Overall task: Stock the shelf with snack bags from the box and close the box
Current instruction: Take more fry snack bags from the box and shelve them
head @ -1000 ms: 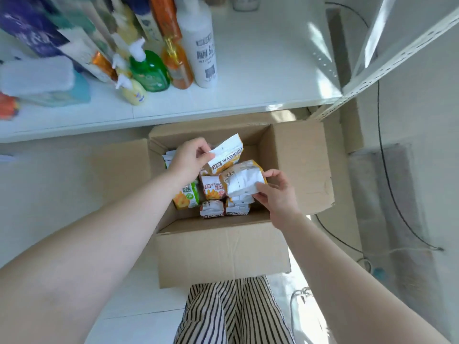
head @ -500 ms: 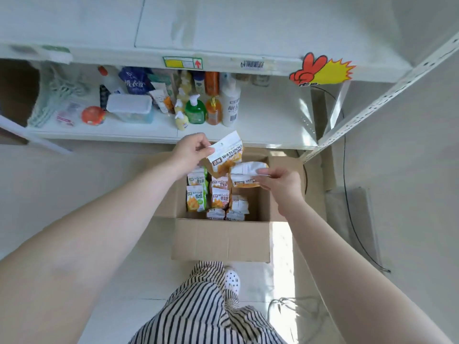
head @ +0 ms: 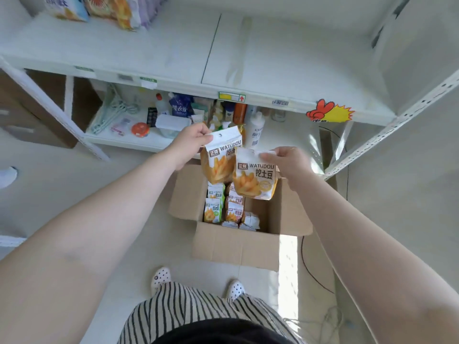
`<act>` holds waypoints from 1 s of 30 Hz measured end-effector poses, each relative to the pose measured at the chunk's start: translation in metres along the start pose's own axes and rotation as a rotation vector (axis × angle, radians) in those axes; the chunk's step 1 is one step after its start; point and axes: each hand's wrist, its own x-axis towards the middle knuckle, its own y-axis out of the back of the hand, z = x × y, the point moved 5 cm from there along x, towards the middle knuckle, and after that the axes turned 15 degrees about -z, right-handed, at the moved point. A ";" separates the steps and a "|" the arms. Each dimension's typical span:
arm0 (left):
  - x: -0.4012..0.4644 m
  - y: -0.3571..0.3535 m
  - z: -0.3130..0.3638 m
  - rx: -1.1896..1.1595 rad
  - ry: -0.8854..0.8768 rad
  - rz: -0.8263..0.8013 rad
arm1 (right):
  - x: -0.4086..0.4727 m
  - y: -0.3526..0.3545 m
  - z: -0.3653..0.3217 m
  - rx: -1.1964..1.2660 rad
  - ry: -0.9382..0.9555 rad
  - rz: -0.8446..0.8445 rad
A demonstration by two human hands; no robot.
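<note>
An open cardboard box (head: 236,247) stands on the floor with several white-and-orange snack bags (head: 213,210) inside. My left hand (head: 190,142) pinches the top of one snack bag (head: 218,162), which hangs above the box. My right hand (head: 289,162) pinches the top corner of a second snack bag (head: 255,180), hanging just right of the first and overlapping it. A white shelf (head: 173,45) spans the upper view, with a few snack bags (head: 111,8) at its far left.
The lower shelf (head: 139,141) behind the box carries bottles, hangers and a plastic tub. A slotted white upright (head: 397,120) slants at right. A black cable (head: 313,274) trails on the floor right of the box. My feet (head: 161,276) stand just before the box.
Both hands have lifted their snack bags up out of the box. The view has risen, so the upper shelf now shows and the box looks farther below.
</note>
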 end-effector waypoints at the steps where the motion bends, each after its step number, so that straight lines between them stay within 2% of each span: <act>1: -0.006 0.011 -0.001 0.008 -0.008 0.011 | 0.000 -0.011 -0.006 -0.006 0.017 -0.004; 10: -0.074 0.160 -0.033 0.147 -0.044 0.240 | 0.029 -0.156 -0.061 -0.133 0.114 -0.033; 18: -0.122 0.299 -0.061 0.269 -0.006 0.350 | 0.057 -0.280 -0.107 -0.149 0.142 -0.105; 23: -0.114 0.348 -0.063 0.260 0.007 0.365 | 0.079 -0.311 -0.133 -0.101 0.137 -0.126; 30: -0.053 0.395 -0.044 0.208 -0.035 0.328 | 0.142 -0.308 -0.180 -0.123 0.125 -0.111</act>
